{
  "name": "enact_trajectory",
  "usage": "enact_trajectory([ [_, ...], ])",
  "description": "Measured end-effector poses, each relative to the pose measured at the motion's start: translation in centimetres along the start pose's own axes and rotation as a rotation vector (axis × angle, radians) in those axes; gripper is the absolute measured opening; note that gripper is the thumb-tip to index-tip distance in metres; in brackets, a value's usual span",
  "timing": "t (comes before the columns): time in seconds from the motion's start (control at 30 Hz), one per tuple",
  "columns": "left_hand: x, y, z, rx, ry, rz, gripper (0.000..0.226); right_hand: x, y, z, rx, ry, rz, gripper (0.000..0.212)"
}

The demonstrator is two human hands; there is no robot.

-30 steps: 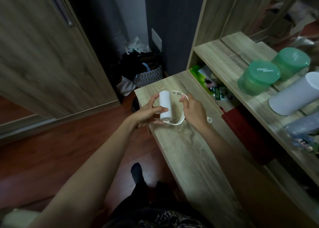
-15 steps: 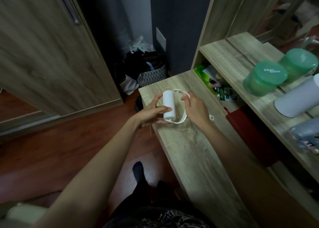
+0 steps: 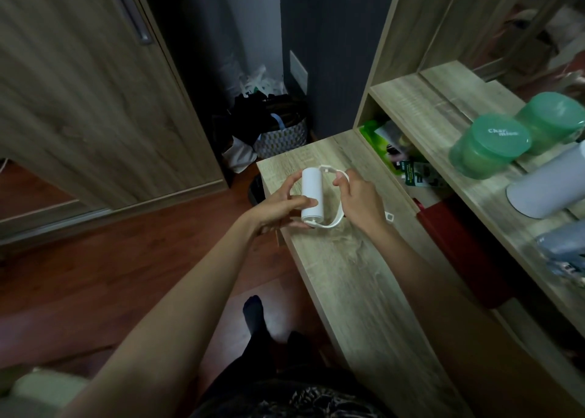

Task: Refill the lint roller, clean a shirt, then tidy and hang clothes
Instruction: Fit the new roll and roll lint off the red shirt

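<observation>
Gripping a single white roll, the left hand has its thumb across the front and its fingers curled round the far side, holding the roll nearly upright just above the wooden bench top. Right beside it, the right hand pinches one thin white roller frame between thumb and fingertips. The frame loops from the roll's top end, round through that pinch, and back under the roll's bottom end. Whether the roll is seated on the frame, I cannot tell. One small white tab pokes out just past the right wrist, touching the bench. Beyond the right hand, under the shelf, sit some green packets, too jumbled to count, and nearer the body one red block. Up on the shelf, well to the right of the grip, two green lidded tubs show: one with white lettering, the other just behind it, possibly its mirror image; I cannot tell. One white cylinder lies beside them. Past the hands, on the floor, stands one patterned basket stuffed with dark things. Left of the grip is one wooden wardrobe door. Below the left forearm, one dark-socked foot rests on the reddish floor.
</observation>
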State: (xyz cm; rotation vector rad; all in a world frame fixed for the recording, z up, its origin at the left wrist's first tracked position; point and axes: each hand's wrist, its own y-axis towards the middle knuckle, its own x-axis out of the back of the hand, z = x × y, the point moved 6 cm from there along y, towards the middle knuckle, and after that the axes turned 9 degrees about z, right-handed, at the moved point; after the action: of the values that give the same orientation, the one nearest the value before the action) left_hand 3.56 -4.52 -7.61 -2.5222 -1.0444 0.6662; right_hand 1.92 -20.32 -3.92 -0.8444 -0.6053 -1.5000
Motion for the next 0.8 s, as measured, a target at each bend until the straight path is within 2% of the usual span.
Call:
enact_trajectory([
  [0.57, -0.1, 0.2, -0.3, 0.016, 0.259, -0.009, 0.076, -1.4, -0.4, -1.0, -0.123, 0.001, -0.021, 0.035],
  [0.8, 0.1, 0.2, -1.1, 0.031, 0.338, 0.004, 0.073, -1.9, 0.2, -1.7, -0.151, 0.070, -0.017, 0.042],
])
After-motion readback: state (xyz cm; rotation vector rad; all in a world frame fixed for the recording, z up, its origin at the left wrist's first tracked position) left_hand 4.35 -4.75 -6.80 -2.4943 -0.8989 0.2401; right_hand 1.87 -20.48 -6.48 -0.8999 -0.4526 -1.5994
